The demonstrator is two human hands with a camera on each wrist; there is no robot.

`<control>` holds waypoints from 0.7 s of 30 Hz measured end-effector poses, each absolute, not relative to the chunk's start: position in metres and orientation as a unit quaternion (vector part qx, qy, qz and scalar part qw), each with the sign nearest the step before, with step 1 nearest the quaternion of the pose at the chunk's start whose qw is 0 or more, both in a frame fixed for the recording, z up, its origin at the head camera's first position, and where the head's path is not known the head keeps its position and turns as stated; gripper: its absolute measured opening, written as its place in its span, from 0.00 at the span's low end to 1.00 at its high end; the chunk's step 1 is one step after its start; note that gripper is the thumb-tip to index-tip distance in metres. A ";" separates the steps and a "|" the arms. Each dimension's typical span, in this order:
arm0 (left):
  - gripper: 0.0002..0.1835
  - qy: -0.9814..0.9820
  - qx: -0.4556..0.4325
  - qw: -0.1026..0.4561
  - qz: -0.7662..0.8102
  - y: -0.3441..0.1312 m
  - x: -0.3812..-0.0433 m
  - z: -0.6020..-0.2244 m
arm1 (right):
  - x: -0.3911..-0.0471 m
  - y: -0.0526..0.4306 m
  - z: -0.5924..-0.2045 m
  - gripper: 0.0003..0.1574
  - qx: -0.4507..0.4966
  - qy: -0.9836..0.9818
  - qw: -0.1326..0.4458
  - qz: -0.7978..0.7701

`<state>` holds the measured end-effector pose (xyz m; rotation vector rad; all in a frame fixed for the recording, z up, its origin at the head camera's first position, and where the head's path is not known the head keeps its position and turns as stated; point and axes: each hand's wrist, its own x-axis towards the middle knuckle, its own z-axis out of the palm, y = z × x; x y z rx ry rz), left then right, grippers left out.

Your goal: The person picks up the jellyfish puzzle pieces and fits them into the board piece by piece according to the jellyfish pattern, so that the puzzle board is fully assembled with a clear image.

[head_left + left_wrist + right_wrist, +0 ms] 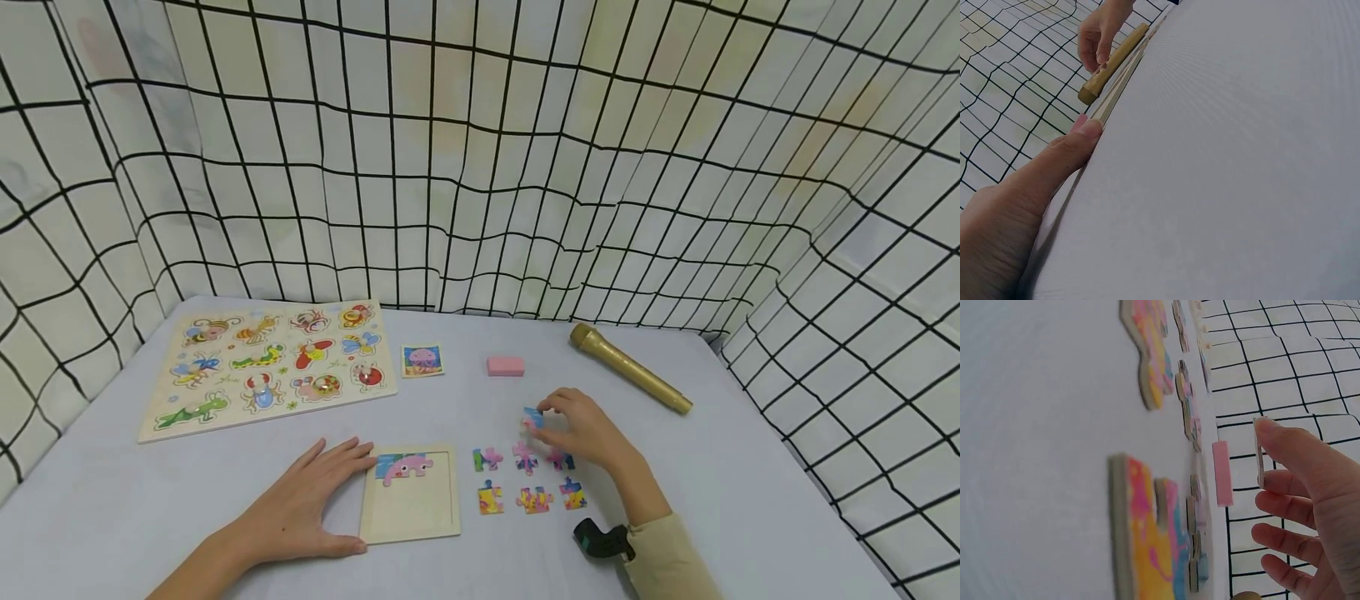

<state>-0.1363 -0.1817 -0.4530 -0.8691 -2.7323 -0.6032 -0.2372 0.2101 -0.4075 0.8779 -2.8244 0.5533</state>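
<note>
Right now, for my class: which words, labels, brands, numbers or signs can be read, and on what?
None can be read in any view.
Puzzle pieces, card, board: pictures, no lettering visible.
Gold stick, pink block: no readable mark.
Black device: a greenish patch, too small to tell if it is a sign.

Left grip [303, 510]: fingers extended, fanned toward one and two o'clock, thumb toward three; left forearm [213, 560] at eight; right grip [581, 427]: thumb and forefinger pinching, aimed toward ten; right forearm [647, 498] at five
</note>
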 end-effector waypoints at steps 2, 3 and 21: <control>0.49 -0.927 -0.295 0.105 -0.205 -0.182 -0.136 -0.453 | -0.237 0.206 -0.406 0.21 0.300 -0.934 0.068 0.180; 0.49 -0.927 -0.296 0.105 -0.205 -0.182 -0.136 -0.453 | -0.236 0.205 -0.405 0.21 0.304 -0.933 0.070 0.178; 0.49 -0.927 -0.297 0.108 -0.202 -0.182 -0.137 -0.454 | -0.229 0.159 -0.395 0.21 0.354 -0.922 0.072 0.138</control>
